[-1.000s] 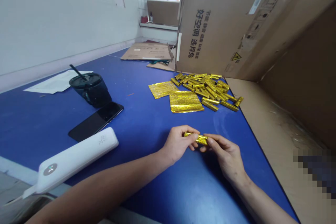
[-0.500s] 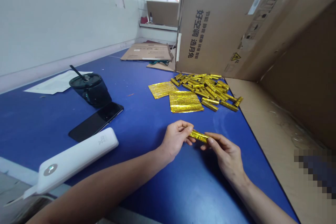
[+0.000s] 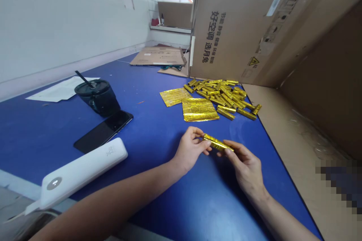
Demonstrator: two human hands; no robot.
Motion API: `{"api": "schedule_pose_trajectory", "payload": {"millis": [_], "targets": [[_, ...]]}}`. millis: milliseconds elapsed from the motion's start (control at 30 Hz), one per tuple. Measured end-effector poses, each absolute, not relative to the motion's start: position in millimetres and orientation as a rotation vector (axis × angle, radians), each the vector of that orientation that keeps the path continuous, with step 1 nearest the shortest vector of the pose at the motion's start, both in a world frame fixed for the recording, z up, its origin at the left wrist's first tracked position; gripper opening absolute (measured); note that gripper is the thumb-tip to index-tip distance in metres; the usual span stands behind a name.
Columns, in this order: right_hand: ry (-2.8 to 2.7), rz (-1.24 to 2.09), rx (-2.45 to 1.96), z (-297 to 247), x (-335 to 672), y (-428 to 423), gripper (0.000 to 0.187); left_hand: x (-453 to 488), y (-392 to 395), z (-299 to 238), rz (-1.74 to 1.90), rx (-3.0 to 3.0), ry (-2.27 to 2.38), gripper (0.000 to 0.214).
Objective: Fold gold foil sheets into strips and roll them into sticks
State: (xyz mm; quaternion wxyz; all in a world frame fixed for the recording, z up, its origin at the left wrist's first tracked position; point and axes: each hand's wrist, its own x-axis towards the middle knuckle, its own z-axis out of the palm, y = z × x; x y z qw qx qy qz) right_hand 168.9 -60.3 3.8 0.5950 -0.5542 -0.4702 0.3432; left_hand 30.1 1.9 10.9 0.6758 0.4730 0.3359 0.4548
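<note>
Between my hands is a rolled gold foil tube [image 3: 217,142]. My left hand [image 3: 191,148] pinches its left end, and my right hand [image 3: 244,163] holds its right end between thumb and fingers. Beyond them, a loose pile of similar gold foil tubes [image 3: 223,96] lies against the box. Next to the pile are a flat gold foil sheet [image 3: 200,109] and a second sheet [image 3: 173,96], both nearer my left hand than my right.
The blue table [image 3: 147,131] ends at a cardboard box [image 3: 240,26] and a cardboard flap [image 3: 285,135] on the right. To the left are a dark lidded cup with a straw [image 3: 97,98], a black phone [image 3: 103,131], a white power bank [image 3: 80,171] and paper [image 3: 60,89].
The foil tube has moved up and to the right between my fingers. My left hand has shifted slightly up the table, and my right hand has stayed nearly still.
</note>
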Motion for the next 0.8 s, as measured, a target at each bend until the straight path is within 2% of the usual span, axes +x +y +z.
{"api": "schedule_pose_trajectory", "payload": {"millis": [167,500,800], "targets": [[-1.114,0.749,-1.301,0.6,171.3,-59.8,0.022,28.4,6.7,13.3,0.944,1.040,0.812,0.013],[-1.293,0.496,-1.376,1.7,172.2,-62.7,0.020,27.2,8.9,11.7,0.904,1.046,0.872,0.013],[-1.429,0.486,-1.399,1.5,171.4,-62.3,0.020,28.0,7.3,11.2,0.850,1.047,0.827,0.010]]}}
